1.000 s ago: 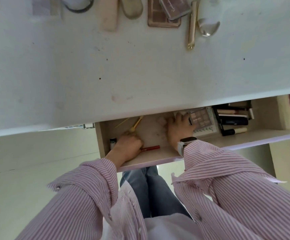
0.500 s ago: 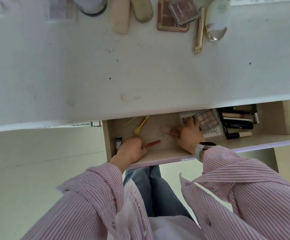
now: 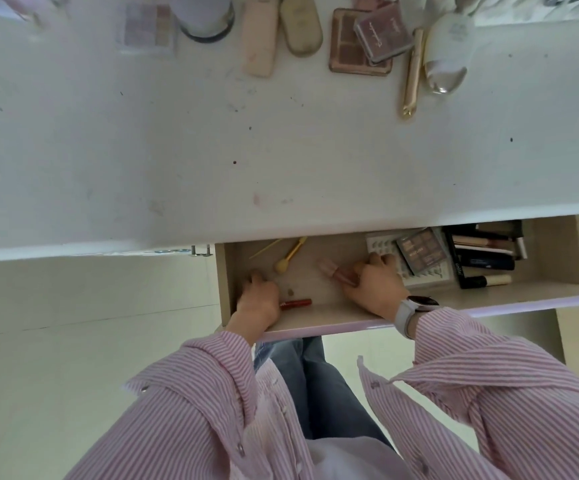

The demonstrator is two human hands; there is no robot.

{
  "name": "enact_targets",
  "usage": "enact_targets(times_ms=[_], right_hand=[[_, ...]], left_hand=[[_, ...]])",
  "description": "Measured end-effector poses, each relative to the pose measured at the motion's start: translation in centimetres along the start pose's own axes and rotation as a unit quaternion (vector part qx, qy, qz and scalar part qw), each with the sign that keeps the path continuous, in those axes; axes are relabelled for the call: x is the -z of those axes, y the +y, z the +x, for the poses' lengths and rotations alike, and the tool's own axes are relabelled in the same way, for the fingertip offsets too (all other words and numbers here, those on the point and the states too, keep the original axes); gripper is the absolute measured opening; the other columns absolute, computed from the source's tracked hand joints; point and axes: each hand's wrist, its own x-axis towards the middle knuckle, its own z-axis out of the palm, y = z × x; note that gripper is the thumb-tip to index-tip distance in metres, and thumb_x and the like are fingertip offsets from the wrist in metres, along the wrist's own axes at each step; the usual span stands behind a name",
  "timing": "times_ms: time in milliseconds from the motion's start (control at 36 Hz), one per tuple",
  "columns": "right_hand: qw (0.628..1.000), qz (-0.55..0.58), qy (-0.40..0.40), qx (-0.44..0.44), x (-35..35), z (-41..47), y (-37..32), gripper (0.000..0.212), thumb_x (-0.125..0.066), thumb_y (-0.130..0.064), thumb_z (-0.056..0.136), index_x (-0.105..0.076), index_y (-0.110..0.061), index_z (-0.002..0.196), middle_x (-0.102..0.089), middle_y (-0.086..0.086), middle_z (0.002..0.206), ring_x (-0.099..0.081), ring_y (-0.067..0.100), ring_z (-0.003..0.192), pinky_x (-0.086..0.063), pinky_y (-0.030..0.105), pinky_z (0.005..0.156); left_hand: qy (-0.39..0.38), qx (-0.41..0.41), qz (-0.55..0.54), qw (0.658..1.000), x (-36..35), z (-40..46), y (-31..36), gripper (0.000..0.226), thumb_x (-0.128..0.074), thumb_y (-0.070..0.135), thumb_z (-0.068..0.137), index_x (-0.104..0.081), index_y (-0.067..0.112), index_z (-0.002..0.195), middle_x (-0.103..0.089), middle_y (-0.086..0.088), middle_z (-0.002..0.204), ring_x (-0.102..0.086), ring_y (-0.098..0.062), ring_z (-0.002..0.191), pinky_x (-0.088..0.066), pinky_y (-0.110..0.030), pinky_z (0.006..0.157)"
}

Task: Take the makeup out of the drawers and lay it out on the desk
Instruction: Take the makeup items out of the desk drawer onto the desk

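Inside the open drawer [image 3: 315, 315], the right hand [image 3: 374, 289] curls around a pink lip-gloss tube [image 3: 338, 273]; the left hand [image 3: 258, 297] seemingly pinches a red pencil [image 3: 296, 302]. Both look light, stiff, slippery; grip them mid-barrel.

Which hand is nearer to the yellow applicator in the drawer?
Left. The left hand lies just below the yellow applicator, gripping a red tube. The right hand is farther right, holding a pink tube.

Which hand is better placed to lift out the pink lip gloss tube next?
Right. The right hand already has its fingers on the pink lip gloss tube; the left hand is over at the red tube.
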Motion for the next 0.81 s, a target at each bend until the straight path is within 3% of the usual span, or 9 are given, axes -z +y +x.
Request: enact_targets(times_ms=[83, 139, 194, 278, 361, 472, 611, 722, 806], right_hand=[[0.999, 0.000, -0.002, 0.047, 0.7, -0.7, -0.1, 0.078, -0.002, -0.072, 0.071, -0.061, -0.023, 0.087, -0.050, 0.004, 0.079, -0.047, 0.032, 0.103, -0.033, 0.038, 0.092], [0.997, -0.018, -0.007, 0.078, 1.4, -1.5, -0.3, 0.050, -0.027, -0.055, 0.087, -0.062, -0.021, 0.093, -0.053, 0.005, 0.084, -0.048, 0.032, 0.102, -0.033, 0.037, 0.094], [0.994, -0.025, 0.008, 0.111, 1.8, -2.1, -0.4, 0.028, -0.048, -0.042, 0.088, -0.061, -0.018, 0.091, -0.057, 0.007, 0.104, -0.041, 0.030, 0.110, -0.035, 0.036, 0.095], [0.988, -0.025, 0.026, 0.149, 2.2, -2.9, -0.4, 0.031, -0.055, -0.040, 0.085, -0.064, -0.014, 0.099, -0.056, 0.006, 0.117, -0.036, 0.030, 0.117, -0.037, 0.036, 0.095], [0.978, -0.023, 0.054, 0.200, 3.4, -4.0, -0.9, 0.033, -0.055, -0.043, 0.086, -0.063, -0.017, 0.103, -0.055, 0.001, 0.119, -0.037, 0.025, 0.117, -0.036, 0.033, 0.096], [0.961, 0.040, 0.073, 0.263, 6.1, -6.3, -2.5, 0.042, -0.053, -0.049, 0.083, -0.065, -0.015, 0.105, -0.055, -0.002, 0.118, -0.039, 0.018, 0.114, -0.036, 0.035, 0.099], [0.929, 0.133, 0.150, 0.310, 9.4, -7.3, -5.3, 0.056, -0.046, -0.056, 0.076, -0.066, -0.015, 0.108, -0.053, -0.013, 0.109, -0.040, 0.006, 0.110, -0.030, 0.015, 0.094], [0.918, 0.134, 0.254, 0.273, 12.8, -5.6, -9.2, 0.033, -0.060, -0.038, 0.085, -0.065, -0.008, 0.098, -0.060, -0.001, 0.104, -0.044, 0.013, 0.103, -0.027, 0.017, 0.088], [0.928, 0.085, 0.285, 0.225, 14.6, -2.3, -12.2, 0.035, -0.048, -0.042, 0.088, -0.062, -0.011, 0.097, -0.061, 0.003, 0.102, -0.049, 0.022, 0.105, -0.022, 0.018, 0.082]], left_hand=[[-0.010, -0.061, 0.014, 0.998, 0.6, 0.0, -1.1, 0.029, -0.051, 0.021, 0.092, -0.054, 0.006, 0.117, -0.033, -0.018, 0.133, -0.048, -0.034, 0.112, -0.041, -0.038, 0.096], [-0.012, -0.087, -0.002, 0.996, 1.1, -0.4, -1.6, 0.024, -0.053, 0.022, 0.089, -0.055, 0.010, 0.110, -0.035, -0.015, 0.129, -0.055, -0.027, 0.096, -0.043, -0.033, 0.085], [-0.008, -0.109, -0.020, 0.994, 1.5, -0.8, -1.8, 0.021, -0.056, 0.023, 0.087, -0.055, 0.013, 0.107, -0.037, -0.012, 0.126, -0.053, -0.022, 0.085, -0.043, -0.029, 0.080], [0.008, -0.142, -0.057, 0.988, 1.8, -1.9, -1.6, 0.015, -0.058, 0.021, 0.086, -0.052, 0.017, 0.099, -0.043, -0.008, 0.118, -0.052, -0.016, 0.078, -0.043, -0.023, 0.073], [0.060, -0.183, -0.088, 0.977, 2.6, -3.8, -1.5, 0.017, -0.058, 0.019, 0.086, -0.045, 0.022, 0.096, -0.045, 0.000, 0.105, -0.049, -0.010, 0.072, -0.037, -0.015, 0.062], [0.122, -0.221, -0.109, 0.962, 4.6, -6.8, -1.5, 0.018, -0.056, 0.020, 0.085, -0.038, 0.024, 0.089, -0.047, 0.006, 0.085, -0.048, -0.010, 0.067, -0.034, -0.015, 0.056], [0.164, -0.229, -0.147, 0.948, 8.0, -9.7, -3.2, 0.017, -0.056, 0.020, 0.084, -0.040, 0.025, 0.086, -0.047, 0.013, 0.067, -0.045, -0.008, 0.056, -0.036, -0.019, 0.053], [0.214, -0.214, -0.260, 0.917, 11.0, -10.8, -4.9, 0.026, -0.058, 0.018, 0.087, -0.037, 0.033, 0.082, -0.054, 0.014, 0.072, -0.050, -0.006, 0.054, -0.037, -0.011, 0.051], [0.291, -0.162, -0.344, 0.878, 13.6, -10.3, -5.6, 0.020, -0.058, 0.017, 0.090, -0.039, 0.023, 0.092, -0.055, 0.009, 0.086, -0.054, -0.006, 0.061, -0.042, -0.011, 0.055]])
